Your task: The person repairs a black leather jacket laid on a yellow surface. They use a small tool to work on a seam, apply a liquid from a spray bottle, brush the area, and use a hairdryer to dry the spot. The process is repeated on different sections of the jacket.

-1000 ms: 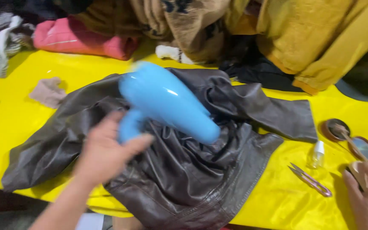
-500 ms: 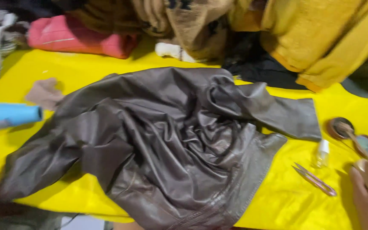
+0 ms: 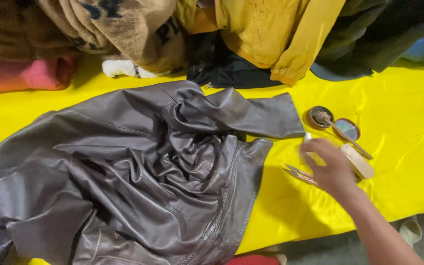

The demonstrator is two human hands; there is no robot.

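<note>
A crumpled dark brown leather jacket [image 3: 138, 172] lies spread over the yellow table cover [image 3: 408, 98]. My right hand [image 3: 330, 169] reaches in from the lower right, just past the jacket's sleeve end. Its curled fingers cover a small clear bottle [image 3: 306, 138], of which only the white top shows. Whether the fingers grip the bottle is hidden. Small metal snips [image 3: 295, 172] lie under the hand's left edge. My left hand is out of view.
An open round tin [image 3: 319, 117] with a thin brush [image 3: 349, 140] and its lid [image 3: 347, 128] lie beyond the hand, next to a cream oblong piece [image 3: 359, 163]. Piled clothes line the far edge: mustard jacket [image 3: 271, 34], black garment [image 3: 226, 71], pink cloth [image 3: 20, 76].
The blue hair dryer and my left hand have gone out of view to the left. The view has shifted right. My right hand has moved left over the small bottle.
</note>
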